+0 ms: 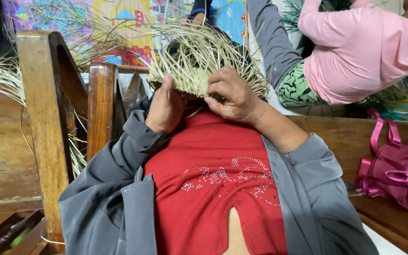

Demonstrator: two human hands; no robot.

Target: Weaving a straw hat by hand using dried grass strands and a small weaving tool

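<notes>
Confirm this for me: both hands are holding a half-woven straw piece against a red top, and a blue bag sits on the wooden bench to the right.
Not quite. The head view shows the bag is magenta pink, not blue. The rest holds: the left hand and right hand both hold the half-woven straw piece above the red top, and the bag sits on the wooden bench to the right.

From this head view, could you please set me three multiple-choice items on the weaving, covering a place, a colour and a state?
1. Where does the pink bag lie?
A. on the bench at right
B. on the chair at left
C. in the lap

2. What colour is the top under the grey jacket?
A. blue
B. red
C. white

3. How is the straw weave held?
A. by one hand
B. lying loose
C. by both hands

Answers: 1 A, it rests on the wooden bench; 2 B, red shows; 3 C, left hand and right hand grip its edge.
</notes>
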